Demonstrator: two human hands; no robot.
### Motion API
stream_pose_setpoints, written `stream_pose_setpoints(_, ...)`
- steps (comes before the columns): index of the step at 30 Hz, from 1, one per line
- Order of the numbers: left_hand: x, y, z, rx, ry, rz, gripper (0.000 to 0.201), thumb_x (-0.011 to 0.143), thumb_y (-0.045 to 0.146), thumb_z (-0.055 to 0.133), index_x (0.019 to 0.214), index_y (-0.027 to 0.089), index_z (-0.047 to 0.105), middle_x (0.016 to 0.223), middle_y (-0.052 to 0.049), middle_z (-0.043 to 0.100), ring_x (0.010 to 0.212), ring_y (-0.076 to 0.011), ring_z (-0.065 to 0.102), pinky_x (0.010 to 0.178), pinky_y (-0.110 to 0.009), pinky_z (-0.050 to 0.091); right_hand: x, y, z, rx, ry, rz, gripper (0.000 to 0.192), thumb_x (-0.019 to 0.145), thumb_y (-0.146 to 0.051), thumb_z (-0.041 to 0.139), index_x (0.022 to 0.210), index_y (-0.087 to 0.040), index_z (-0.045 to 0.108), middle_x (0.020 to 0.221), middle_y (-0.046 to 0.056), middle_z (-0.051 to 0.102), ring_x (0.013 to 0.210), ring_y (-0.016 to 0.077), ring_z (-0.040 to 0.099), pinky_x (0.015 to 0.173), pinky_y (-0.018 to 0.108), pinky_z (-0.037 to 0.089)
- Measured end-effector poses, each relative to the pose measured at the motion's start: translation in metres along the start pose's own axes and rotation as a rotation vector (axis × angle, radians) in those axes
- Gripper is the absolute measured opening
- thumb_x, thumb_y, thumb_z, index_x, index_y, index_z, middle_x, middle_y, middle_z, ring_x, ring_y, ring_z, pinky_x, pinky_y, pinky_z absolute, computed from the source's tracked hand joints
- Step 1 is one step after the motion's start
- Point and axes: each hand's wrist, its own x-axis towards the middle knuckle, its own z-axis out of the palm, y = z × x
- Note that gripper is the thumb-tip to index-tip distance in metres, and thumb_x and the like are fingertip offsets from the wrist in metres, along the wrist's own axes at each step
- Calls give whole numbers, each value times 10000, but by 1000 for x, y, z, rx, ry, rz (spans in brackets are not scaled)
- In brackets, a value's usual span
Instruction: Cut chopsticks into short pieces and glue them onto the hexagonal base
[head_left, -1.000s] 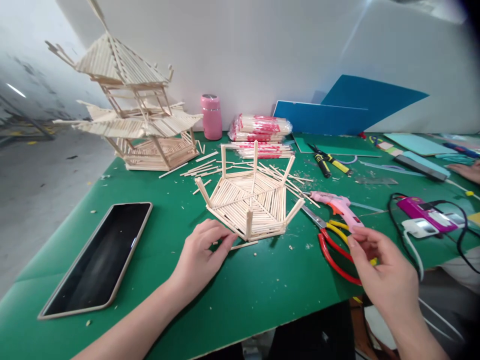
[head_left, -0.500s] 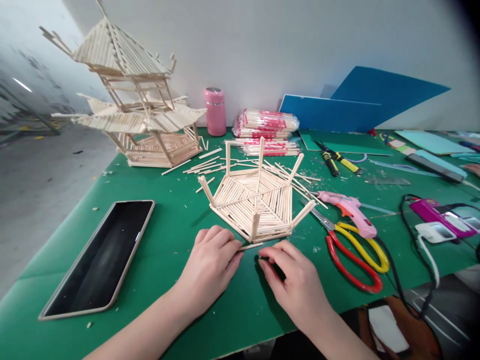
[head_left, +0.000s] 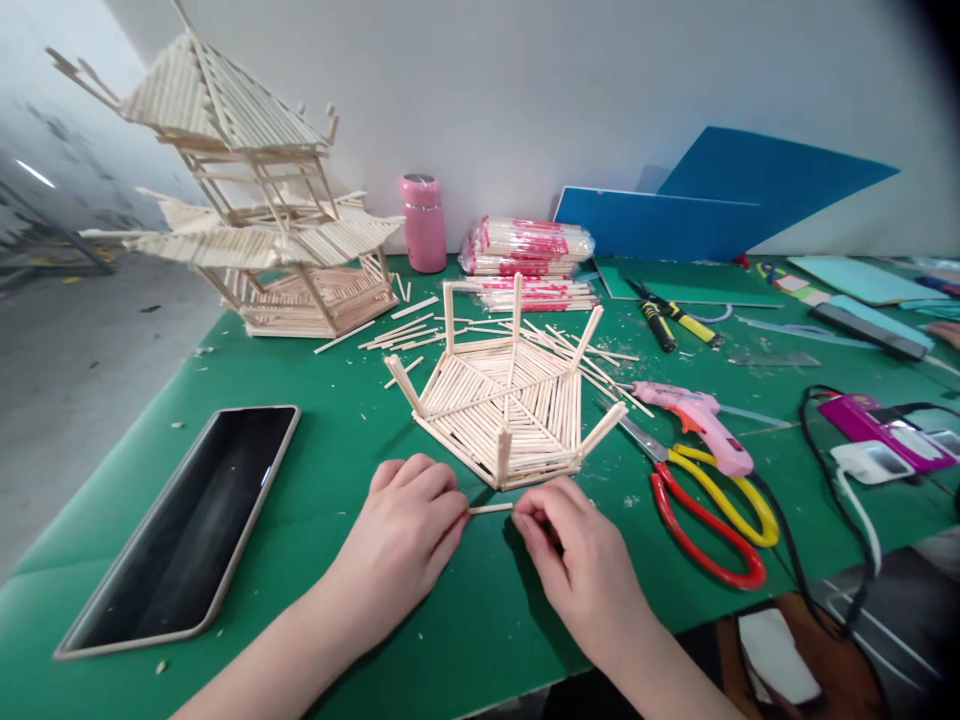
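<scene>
A short wooden stick [head_left: 491,508] is held level just above the green mat [head_left: 330,440], one end pinched by my left hand [head_left: 409,535], the other by my right hand [head_left: 574,560]. Right behind it sits a hexagonal tray of wooden sticks [head_left: 506,400] with upright posts at its corners. Both hands are close to the tray's near corner without touching it.
A tall stick pagoda [head_left: 247,200] stands at the back left, loose sticks [head_left: 405,335] beside it. A phone [head_left: 187,525] lies at the left. Red-and-yellow scissors [head_left: 709,500], a pink glue gun [head_left: 701,415], pliers [head_left: 667,320], packs of chopsticks [head_left: 529,250], a pink flask [head_left: 424,222] and cables [head_left: 840,450] lie around.
My right hand has come from the scissors at the right across to the stick and taken its right end. The left hand stayed on the stick, which is now lifted level.
</scene>
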Motion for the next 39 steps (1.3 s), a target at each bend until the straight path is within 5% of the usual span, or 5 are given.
stream_pose_setpoints(3,-1,15,-7,-126,128,-83,138,807,194,509,806,182,647,803,-53,609,778,-212,516,698,-369,362,-3,-7,-4,284,54,15,92,857,-176,452,801,-199,521,747,1,505,645,117,485,569,224,387)
stream_pose_setpoints(8,3,52,-16,-853,122,-276,195,824,221,493,745,170,664,683,-26,621,633,-143,552,589,-245,421,-8,-20,-9,622,123,29,81,833,-188,500,762,-218,524,722,-24,458,592,92,437,504,191,375)
stream_pose_setpoints(17,-4,77,1,-1661,138,-669,156,699,264,671,605,139,671,620,-1,558,603,-94,482,598,-195,402,-13,-22,-5,742,248,-40,91,815,-150,516,784,-226,556,721,-18,436,574,90,476,472,194,403)
stream_pose_setpoints(24,-2,81,0,-1769,178,-805,171,624,258,739,564,128,647,570,6,557,537,-70,453,547,-175,373,-11,-13,-14,489,231,-167,169,776,-84,513,847,-232,553,756,2,449,659,119,477,505,206,425)
stream_pose_setpoints(39,-2,77,4,-1634,119,-774,166,632,275,730,603,132,652,565,16,549,537,-70,422,538,-176,338,-14,-3,-21,385,116,-178,117,806,-105,481,818,-206,537,749,-2,453,641,103,492,521,191,435)
